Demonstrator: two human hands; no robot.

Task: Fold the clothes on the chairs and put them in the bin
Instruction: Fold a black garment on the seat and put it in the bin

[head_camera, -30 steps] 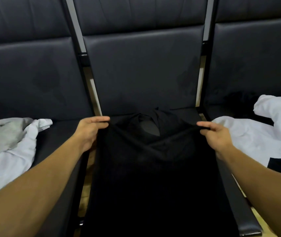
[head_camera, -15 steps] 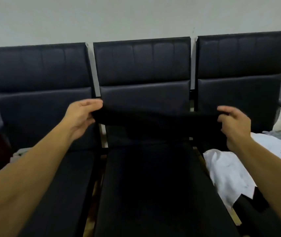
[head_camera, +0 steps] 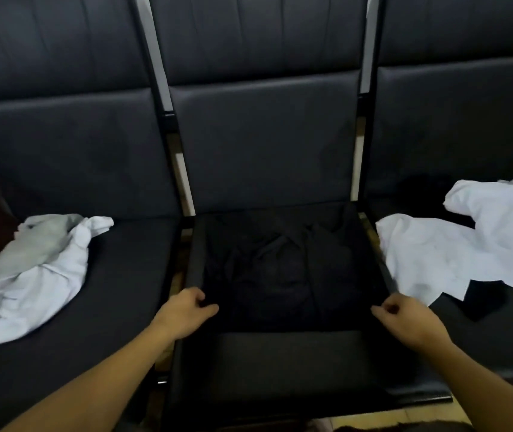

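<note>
While the black garment [head_camera: 283,269] lies spread over the seat of the middle chair [head_camera: 261,145], both hands are at its near edge. The left hand [head_camera: 186,313] is at the near left corner of the cloth, and its fingers [head_camera: 200,299] are curled, with the thumb under them, so they pinch the black fabric there. The right hand [head_camera: 405,319] is at the near right corner; its fingers [head_camera: 387,308] are curled tight together and seem to pinch the edge of the cloth, but the fabric is so dark against the seat that I cannot tell the exact grip. The garment covers the back and middle part of the seat, with many wrinkles and a collar-like fold near the backrest, and the front strip of the seat is bare. It is hard to see where the cloth ends.

On the left chair [head_camera: 62,145] a crumpled pile of clothes [head_camera: 37,275] lies on the seat, white cloth with a grey piece on top of it. It is well apart from the left hand. On the right chair [head_camera: 454,126] a white garment [head_camera: 442,254] is spread flat on the seat, just beside the edge of the middle chair and near the right hand. Behind it a second white piece [head_camera: 492,204] is bunched up, and some dark cloth [head_camera: 486,300] shows under the white garment.
</note>
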